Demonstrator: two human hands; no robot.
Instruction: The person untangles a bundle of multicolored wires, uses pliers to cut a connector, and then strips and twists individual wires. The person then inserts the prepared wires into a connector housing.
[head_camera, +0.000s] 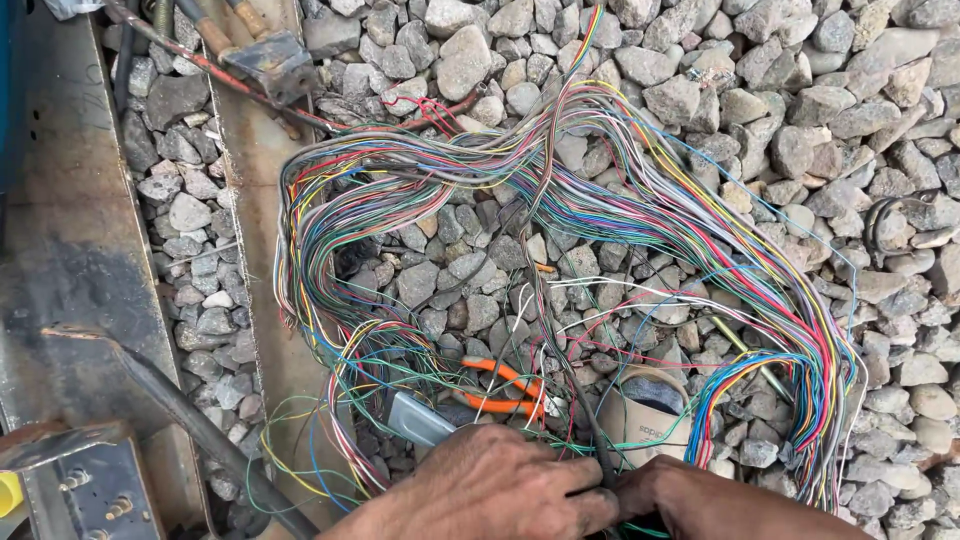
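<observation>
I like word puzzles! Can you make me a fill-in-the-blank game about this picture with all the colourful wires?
1. The big loop of colourful wires lies on grey ____.
2. The pliers among the wires have handles coloured ____.
3. The left hand and right hand meet at the ____ edge of the picture, pinching thin wires.
4. Beside the pliers lies a roll of ____.

Missing words: stones; orange; bottom; tape
</observation>
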